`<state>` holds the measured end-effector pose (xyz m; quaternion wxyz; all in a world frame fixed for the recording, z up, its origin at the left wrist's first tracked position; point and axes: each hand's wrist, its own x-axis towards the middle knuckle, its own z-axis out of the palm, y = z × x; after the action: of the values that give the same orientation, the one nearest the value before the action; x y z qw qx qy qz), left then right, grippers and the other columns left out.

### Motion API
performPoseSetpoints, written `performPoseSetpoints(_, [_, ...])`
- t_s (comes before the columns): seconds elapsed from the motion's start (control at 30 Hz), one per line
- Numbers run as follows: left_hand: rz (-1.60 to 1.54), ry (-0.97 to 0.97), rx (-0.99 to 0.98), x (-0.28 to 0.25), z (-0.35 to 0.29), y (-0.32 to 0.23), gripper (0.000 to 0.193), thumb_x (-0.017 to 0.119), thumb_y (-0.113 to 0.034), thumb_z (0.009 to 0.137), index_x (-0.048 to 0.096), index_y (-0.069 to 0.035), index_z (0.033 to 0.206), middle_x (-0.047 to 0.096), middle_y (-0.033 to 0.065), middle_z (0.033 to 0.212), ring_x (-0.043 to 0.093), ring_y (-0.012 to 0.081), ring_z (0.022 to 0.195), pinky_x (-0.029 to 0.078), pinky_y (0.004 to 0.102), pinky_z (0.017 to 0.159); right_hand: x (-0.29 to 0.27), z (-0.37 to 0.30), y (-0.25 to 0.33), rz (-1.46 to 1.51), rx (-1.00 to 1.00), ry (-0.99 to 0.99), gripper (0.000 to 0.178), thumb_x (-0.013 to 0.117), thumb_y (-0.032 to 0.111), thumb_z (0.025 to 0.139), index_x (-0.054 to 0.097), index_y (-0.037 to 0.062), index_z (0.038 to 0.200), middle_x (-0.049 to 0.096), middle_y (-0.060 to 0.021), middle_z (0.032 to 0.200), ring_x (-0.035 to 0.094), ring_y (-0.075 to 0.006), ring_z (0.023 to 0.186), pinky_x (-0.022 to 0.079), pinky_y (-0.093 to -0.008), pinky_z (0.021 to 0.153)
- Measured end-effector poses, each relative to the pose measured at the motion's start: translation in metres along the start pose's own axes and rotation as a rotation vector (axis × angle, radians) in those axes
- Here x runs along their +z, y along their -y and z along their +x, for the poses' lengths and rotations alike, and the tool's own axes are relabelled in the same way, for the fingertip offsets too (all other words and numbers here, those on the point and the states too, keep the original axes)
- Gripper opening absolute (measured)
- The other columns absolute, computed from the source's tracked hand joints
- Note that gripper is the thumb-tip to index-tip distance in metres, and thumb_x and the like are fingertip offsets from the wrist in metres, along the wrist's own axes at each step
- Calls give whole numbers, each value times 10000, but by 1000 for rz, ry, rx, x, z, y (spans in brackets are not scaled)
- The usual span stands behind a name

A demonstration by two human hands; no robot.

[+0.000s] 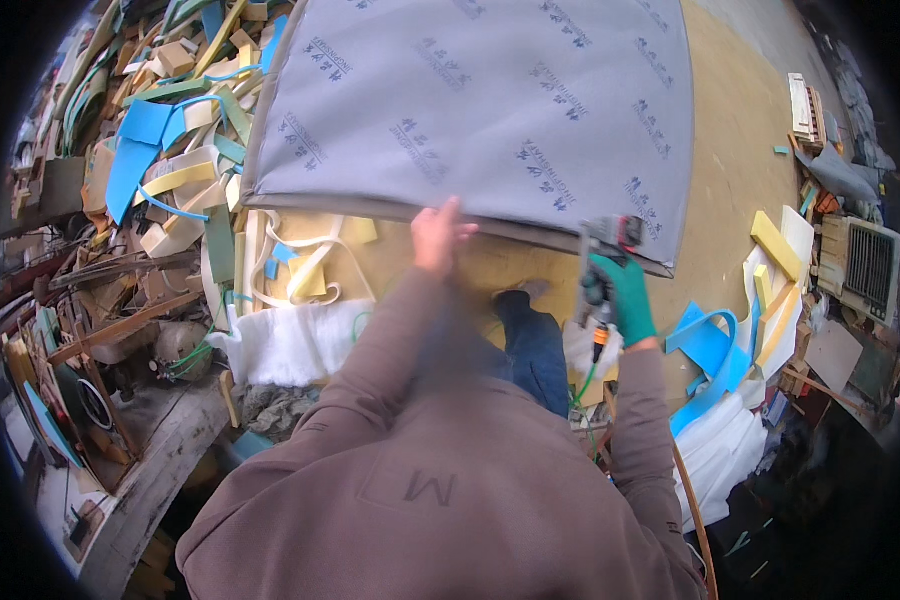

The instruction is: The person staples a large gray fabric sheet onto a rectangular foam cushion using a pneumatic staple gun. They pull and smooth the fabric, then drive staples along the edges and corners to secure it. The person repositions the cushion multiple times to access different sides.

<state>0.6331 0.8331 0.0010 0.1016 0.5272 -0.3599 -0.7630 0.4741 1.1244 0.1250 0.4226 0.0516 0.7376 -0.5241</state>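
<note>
A large panel (480,110) covered in grey printed fabric lies in front of me, its dark-trimmed near edge facing my body. My bare left hand (440,238) is at the middle of that edge, fingers stretched out and somewhat apart; nothing shows in its grasp. In a green glove, my right hand (627,297) grips a pneumatic staple gun (598,262). The gun's head is at the right part of the same edge; whether it touches the fabric I cannot tell. From its handle's orange fitting a green air hose (584,385) runs down.
Foam offcuts (145,135) in blue, yellow and green are heaped at the left. Thin white strips (335,255) lie below the panel. At the right are a blue foam strip (715,345), white wadding (715,455) and a boxy vented unit (860,268). A worn bench (160,480) stands at lower left.
</note>
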Motion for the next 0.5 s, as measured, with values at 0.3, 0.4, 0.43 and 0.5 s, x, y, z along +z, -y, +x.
performPoseSetpoints(0.3, [317, -158, 72, 7, -7, -12, 366, 816, -332, 960, 759, 29, 945, 822, 106, 856, 761, 176, 732, 589, 337, 682, 172, 39, 8, -37, 34, 198, 222, 755, 259, 1018, 734, 44, 1069, 731, -58, 805, 628, -114, 576, 509, -292, 540])
performPoseSetpoints(0.4, [448, -198, 61, 9, -10, -14, 373, 801, -322, 970, 774, 46, 917, 827, 118, 842, 763, 175, 724, 603, 340, 698, 180, 28, 7, 22, 128, 174, 223, 740, 242, 1017, 725, 30, 1085, 750, -81, 819, 650, -124, 572, 526, -299, 536])
performPoseSetpoints(0.43, [451, -199, 65, 9, -10, -13, 374, 782, -312, 991, 779, 55, 920, 837, 133, 862, 776, 183, 725, 615, 342, 705, 181, 27, 9, 22, 134, 172, 222, 737, 239, 1016, 724, 29, 1087, 753, -84, 820, 652, -126, 568, 527, -302, 533])
performPoseSetpoints(0.5, [439, -187, 83, 9, -10, -12, 375, 761, -300, 1013, 782, 64, 925, 847, 148, 885, 789, 191, 723, 628, 345, 711, 182, 26, 11, 9, 140, 164, 239, 747, 268, 1013, 724, 44, 1094, 743, -61, 823, 646, -122, 579, 510, -303, 522])
